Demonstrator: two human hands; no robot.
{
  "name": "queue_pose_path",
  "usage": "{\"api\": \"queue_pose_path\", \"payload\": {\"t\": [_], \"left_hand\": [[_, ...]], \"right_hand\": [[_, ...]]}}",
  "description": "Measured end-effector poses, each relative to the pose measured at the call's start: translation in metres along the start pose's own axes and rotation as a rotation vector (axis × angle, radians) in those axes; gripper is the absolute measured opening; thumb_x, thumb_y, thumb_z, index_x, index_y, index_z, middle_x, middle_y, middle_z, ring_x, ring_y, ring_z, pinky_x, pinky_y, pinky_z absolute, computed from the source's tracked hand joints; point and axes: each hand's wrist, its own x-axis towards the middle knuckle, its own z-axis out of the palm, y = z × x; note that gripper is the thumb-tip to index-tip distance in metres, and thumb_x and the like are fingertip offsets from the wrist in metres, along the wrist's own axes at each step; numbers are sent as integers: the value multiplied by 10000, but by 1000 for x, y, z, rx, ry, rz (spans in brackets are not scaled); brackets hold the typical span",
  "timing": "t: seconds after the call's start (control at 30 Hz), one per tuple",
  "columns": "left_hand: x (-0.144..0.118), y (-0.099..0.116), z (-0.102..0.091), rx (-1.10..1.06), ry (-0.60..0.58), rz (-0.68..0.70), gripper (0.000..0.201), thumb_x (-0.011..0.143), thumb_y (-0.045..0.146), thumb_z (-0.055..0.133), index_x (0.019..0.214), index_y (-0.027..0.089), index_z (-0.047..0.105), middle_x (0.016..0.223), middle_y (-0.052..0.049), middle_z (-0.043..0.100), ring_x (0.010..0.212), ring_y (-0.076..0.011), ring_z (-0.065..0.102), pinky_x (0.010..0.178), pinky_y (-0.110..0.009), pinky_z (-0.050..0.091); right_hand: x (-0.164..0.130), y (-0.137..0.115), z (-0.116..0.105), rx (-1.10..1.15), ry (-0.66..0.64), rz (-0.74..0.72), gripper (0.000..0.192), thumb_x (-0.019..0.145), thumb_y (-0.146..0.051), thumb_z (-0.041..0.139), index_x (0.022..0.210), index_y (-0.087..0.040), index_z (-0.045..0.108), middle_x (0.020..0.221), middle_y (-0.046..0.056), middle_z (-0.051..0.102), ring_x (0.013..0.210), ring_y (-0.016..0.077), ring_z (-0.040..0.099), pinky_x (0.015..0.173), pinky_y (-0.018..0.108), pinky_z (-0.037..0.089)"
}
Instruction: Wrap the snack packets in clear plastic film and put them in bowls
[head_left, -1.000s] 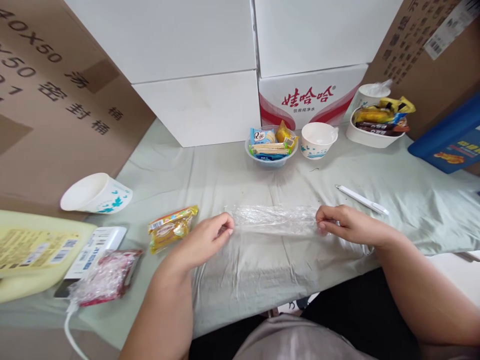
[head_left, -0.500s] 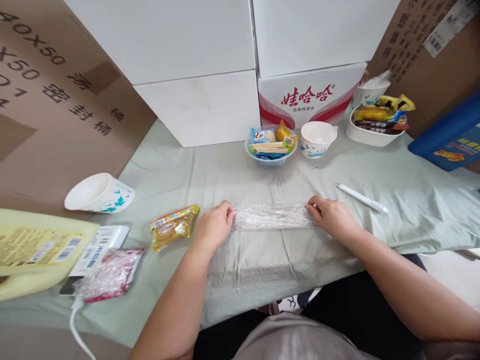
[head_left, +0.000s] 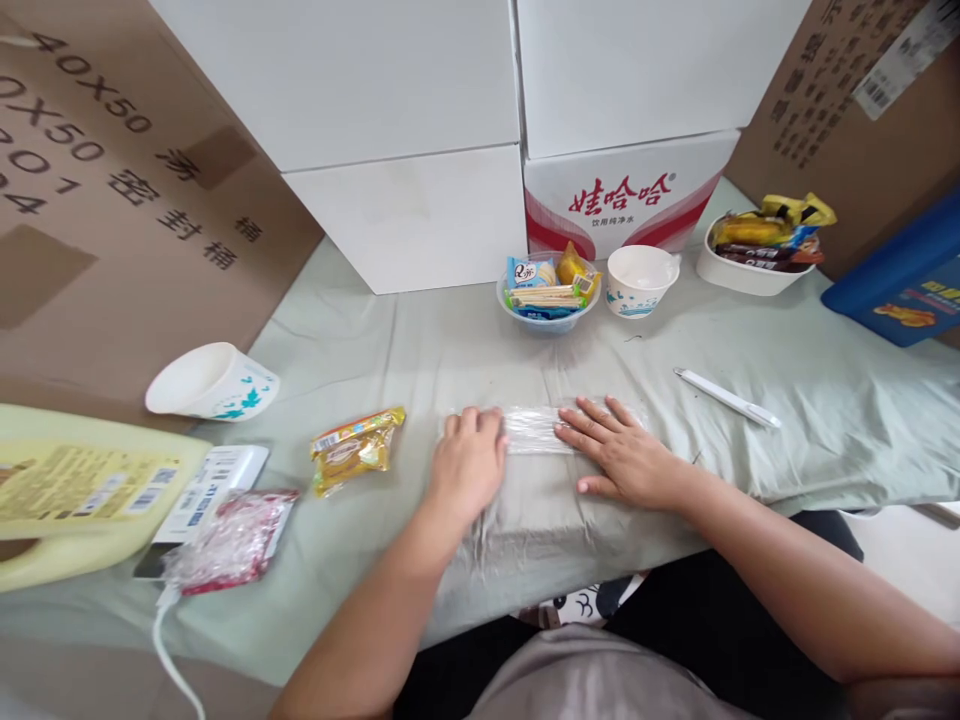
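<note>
A folded strip of clear plastic film (head_left: 532, 428) lies flat across the green-grey tablecloth in front of me. My right hand (head_left: 622, 455) rests palm down on its right part, fingers spread. On the left part of the strip lies my left hand (head_left: 471, 455), its fingers bent a little and laid on the film, gripping nothing. Both hands hide portions of the strip. Left of my left hand is a yellow-wrapped snack (head_left: 358, 450). A white utility knife (head_left: 727, 397) lies to the right of my right hand.
Along the back stand a plastic bowl of snacks (head_left: 549, 322), a paper cup (head_left: 640, 282) and a white tub (head_left: 754, 278) of snacks, before stacked boxes (head_left: 420, 220). At left are a tipped paper cup (head_left: 214, 382), a yellow jug (head_left: 97, 500) and a plastic-wrapped red packet (head_left: 236, 540).
Both hands have let go of the strip's ends and moved inward onto the film. The right hand has spread out flat. My view has shifted slightly.
</note>
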Motion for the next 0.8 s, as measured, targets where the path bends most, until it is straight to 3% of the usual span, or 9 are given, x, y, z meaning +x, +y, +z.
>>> {"api": "queue_pose_path", "payload": {"t": [0.13, 0.23, 0.33, 0.47, 0.53, 0.67, 0.73, 0.8], "left_hand": [[11, -26, -2, 198, -48, -230, 365, 937, 312, 458, 1236, 152, 591, 1123, -166, 587, 1052, -332, 549, 847, -444, 491], [11, -30, -2, 181, 54, -231, 336, 917, 267, 494, 1207, 128, 593, 1085, -167, 593, 1045, -337, 557, 858, -462, 496], [2, -11, 5, -24, 208, -14, 247, 918, 212, 487, 1133, 163, 598, 1057, -128, 603, 997, -282, 588, 851, -425, 519], [-15, 25, 15, -285, 212, 392, 189, 911, 233, 538, 1088, 184, 580, 1038, -78, 629, 959, -230, 603, 835, -378, 541], [-22, 39, 16, -297, 248, 473, 209, 892, 260, 580, 1082, 172, 574, 1027, -87, 636, 955, -247, 590, 829, -400, 537], [-38, 60, 21, -323, 450, 612, 400, 865, 440, 628, 1127, 148, 547, 1056, -123, 621, 983, -277, 574, 831, -426, 521], [-45, 69, 28, -329, 543, 676, 443, 877, 499, 587, 1149, 153, 535, 1063, -131, 614, 982, -282, 583, 805, -427, 519], [-52, 76, 36, -334, 553, 711, 303, 921, 386, 523, 1120, 159, 545, 994, -109, 633, 907, -252, 605, 743, -393, 517]], "right_hand": [[-10, 13, -3, 13, -43, 59, 653, 936, -600, 447, 1457, -207, 429, 1539, 113, 384, 1448, 337, 259, 1143, 593, 229], [-19, 27, -11, 6, 69, 208, 499, 964, -485, 451, 1342, -176, 556, 1464, 143, 477, 1371, 326, 391, 1096, 528, 347], [-19, 36, -16, 8, 165, 399, 425, 948, -376, 477, 1283, -141, 589, 1276, 175, 599, 1191, 314, 539, 1025, 480, 428], [-16, 30, -21, 179, 96, 541, 344, 879, -247, 520, 1197, -157, 616, 1025, 125, 661, 946, 266, 629, 899, 426, 494], [-20, 19, -25, 339, 96, 612, 340, 859, -211, 511, 1188, -180, 590, 915, 69, 649, 817, 216, 638, 804, 381, 515], [-39, -18, -35, 825, 159, 721, 328, 862, -295, 528, 1178, -219, 483, 830, -12, 558, 601, 138, 605, 594, 307, 517], [-47, -36, -38, 1113, 117, 677, 341, 884, -360, 534, 1185, -233, 439, 847, -20, 544, 595, 131, 619, 556, 294, 522], [-52, -45, -39, 1261, 72, 613, 329, 920, -401, 505, 1193, -234, 431, 833, -18, 553, 619, 136, 626, 551, 291, 524]]}}
